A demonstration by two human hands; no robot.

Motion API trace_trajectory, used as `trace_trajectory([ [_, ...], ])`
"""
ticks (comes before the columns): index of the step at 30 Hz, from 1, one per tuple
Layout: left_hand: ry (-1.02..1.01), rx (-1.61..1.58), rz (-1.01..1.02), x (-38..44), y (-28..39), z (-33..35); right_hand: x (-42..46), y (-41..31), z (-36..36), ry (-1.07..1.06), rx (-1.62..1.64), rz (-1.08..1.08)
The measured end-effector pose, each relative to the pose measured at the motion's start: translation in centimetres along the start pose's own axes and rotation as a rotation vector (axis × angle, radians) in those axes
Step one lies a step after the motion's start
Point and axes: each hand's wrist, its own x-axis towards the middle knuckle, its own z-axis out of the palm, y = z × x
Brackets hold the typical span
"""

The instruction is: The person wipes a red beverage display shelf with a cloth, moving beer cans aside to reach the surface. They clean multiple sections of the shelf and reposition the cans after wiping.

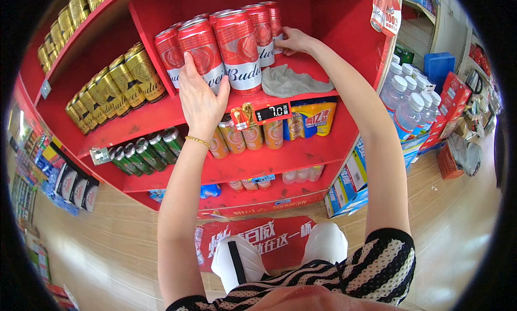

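Observation:
Several tall red-and-white Budweiser cans (pixel 238 52) stand close together on a red display shelf (pixel 301 62). My left hand (pixel 202 94) lies against the front of a can (pixel 198 44) at the left of the group, thumb and fingers spread over its lower part. At the far right of the group, my right hand (pixel 294 41) has its fingers on a can (pixel 276 22) towards the back; the fingertips are partly hidden. A crumpled grey cloth (pixel 293 82) rests on the shelf between the front cans and my right forearm.
Gold cans (pixel 117 84) fill the shelf to the left. Orange cans (pixel 252 136) and green cans (pixel 151 151) stand one level below. A digital price display (pixel 273 111) hangs on the shelf's front edge. To the right are large water bottles (pixel 408 105) and cartons (pixel 351 181).

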Motion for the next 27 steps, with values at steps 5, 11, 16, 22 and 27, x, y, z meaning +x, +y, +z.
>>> trace_trajectory([
  [5, 0.068, 0.04, 0.068, 0.1, -0.1, 0.4, 2.6, -0.3, 1.5, -0.218, 0.276, 0.002],
  [11, -0.004, 0.019, 0.012, 0.0, 0.0, 0.2, 0.8, -1.3, 0.4, -0.275, 0.073, 0.077],
  [16, -0.003, 0.039, -0.014, 0.0, 0.1, 0.0, -9.2, -5.0, -1.7, -0.042, -0.393, -0.51],
  [22, 0.059, 0.064, 0.037, -0.1, -0.5, 0.3, -12.6, -2.8, -0.5, -0.244, -0.284, -0.579],
  [27, 0.056, 0.041, 0.059, 0.1, -0.3, 0.3, -6.6, 0.6, -2.4, -0.243, -0.584, -0.4],
])
